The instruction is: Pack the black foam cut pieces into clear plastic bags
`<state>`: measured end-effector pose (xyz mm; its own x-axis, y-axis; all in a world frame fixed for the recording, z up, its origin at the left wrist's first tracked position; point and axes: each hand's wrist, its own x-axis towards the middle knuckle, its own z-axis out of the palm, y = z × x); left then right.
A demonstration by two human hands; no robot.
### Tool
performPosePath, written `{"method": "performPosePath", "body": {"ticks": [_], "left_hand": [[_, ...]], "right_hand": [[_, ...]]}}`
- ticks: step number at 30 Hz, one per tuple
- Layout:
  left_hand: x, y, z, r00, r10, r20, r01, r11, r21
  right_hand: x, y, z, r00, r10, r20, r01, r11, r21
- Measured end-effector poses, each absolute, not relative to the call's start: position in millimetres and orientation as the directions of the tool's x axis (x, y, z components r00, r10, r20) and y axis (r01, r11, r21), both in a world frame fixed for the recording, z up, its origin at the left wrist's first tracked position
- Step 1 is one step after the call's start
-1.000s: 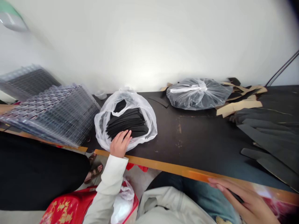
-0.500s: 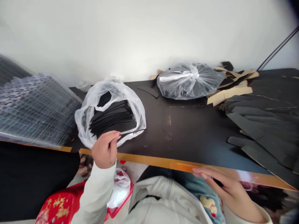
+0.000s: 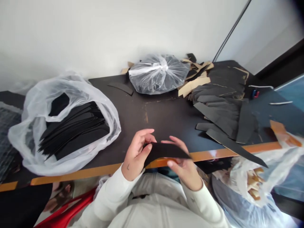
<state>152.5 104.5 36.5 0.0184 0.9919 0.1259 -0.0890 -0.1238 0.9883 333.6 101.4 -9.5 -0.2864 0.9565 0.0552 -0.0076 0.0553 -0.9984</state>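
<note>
A flat, curved black piece is held over the table's front edge. My left hand pinches its left end between thumb and fingers. Around the right part of the same piece curls my right hand, fingers behind it and thumb at its near lower side. To the left, an open white plastic bag holds a stack of similar black pieces.
A tied clear bag sits by the wall, with a single curved black strip left of it. Black sheets and tan offcuts pile up on the right. A bag of scraps stands below the table's right side.
The view has swung to the right. My left hand has brought the black piece from beside the white bag to in front of my body, and my right hand has come up around it.
</note>
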Motion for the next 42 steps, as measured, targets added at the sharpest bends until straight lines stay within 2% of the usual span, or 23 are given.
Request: {"method": "performPosePath", "body": {"ticks": [2, 4, 7, 9, 12, 14, 16, 17, 19, 21, 24, 32, 36, 42], "left_hand": [[164, 112, 45, -0.055, 0.982, 0.18, -0.292, -0.189, 0.938], [173, 121, 49, -0.108, 0.971, 0.214, -0.418, -0.24, 0.876], [179, 128, 42, -0.162, 0.963, 0.216, -0.387, -0.264, 0.884], [172, 125, 31, -0.17, 0.962, 0.213, -0.232, -0.249, 0.94], [143, 111, 14, -0.177, 0.952, 0.249, 0.156, -0.222, 0.962], [110, 97, 10, -0.255, 0.906, 0.339, 0.457, -0.196, 0.867], [71, 81, 11, -0.333, 0.795, 0.508, 0.746, -0.108, 0.658], [50, 74, 13, -0.33, 0.737, 0.59, 0.852, -0.036, 0.522], [12, 62, 17, -0.292, 0.676, 0.676, 0.947, 0.106, 0.303], [-17, 55, 17, -0.25, 0.718, 0.65, 0.968, 0.179, 0.175], [-39, 51, 11, -0.18, 0.817, 0.548, 0.983, 0.171, 0.067], [-39, 40, -12, 0.0, 0.777, 0.63, 1.0, 0.002, -0.001], [-41, 42, -9, -0.048, 0.824, 0.565, 0.998, 0.064, -0.01], [-47, 48, 4, -0.153, 0.921, 0.358, 0.987, 0.158, 0.014]], "right_hand": [[326, 100, -3, -0.335, 0.92, 0.202, 0.072, 0.239, -0.968], [320, 100, 2, -0.307, 0.88, 0.364, 0.19, 0.431, -0.882], [324, 105, 3, -0.234, 0.817, 0.527, 0.378, 0.576, -0.724], [334, 113, -1, -0.219, 0.802, 0.556, 0.532, 0.576, -0.621], [351, 129, -15, -0.293, 0.813, 0.503, 0.739, 0.527, -0.42], [358, 138, -25, -0.402, 0.799, 0.448, 0.784, 0.553, -0.282], [363, 141, -32, -0.482, 0.771, 0.418, 0.774, 0.597, -0.209], [364, 142, -33, -0.499, 0.76, 0.417, 0.765, 0.612, -0.2], [364, 140, -34, -0.507, 0.748, 0.429, 0.744, 0.631, -0.219], [359, 138, -32, -0.507, 0.738, 0.446, 0.717, 0.648, -0.257], [342, 136, -30, -0.509, 0.719, 0.473, 0.674, 0.675, -0.301], [307, 132, -39, -0.563, 0.67, 0.484, 0.611, 0.731, -0.303], [314, 139, -56, -0.569, 0.685, 0.455, 0.594, 0.725, -0.348], [319, 145, -73, -0.54, 0.671, 0.508, 0.562, 0.737, -0.376]]}}
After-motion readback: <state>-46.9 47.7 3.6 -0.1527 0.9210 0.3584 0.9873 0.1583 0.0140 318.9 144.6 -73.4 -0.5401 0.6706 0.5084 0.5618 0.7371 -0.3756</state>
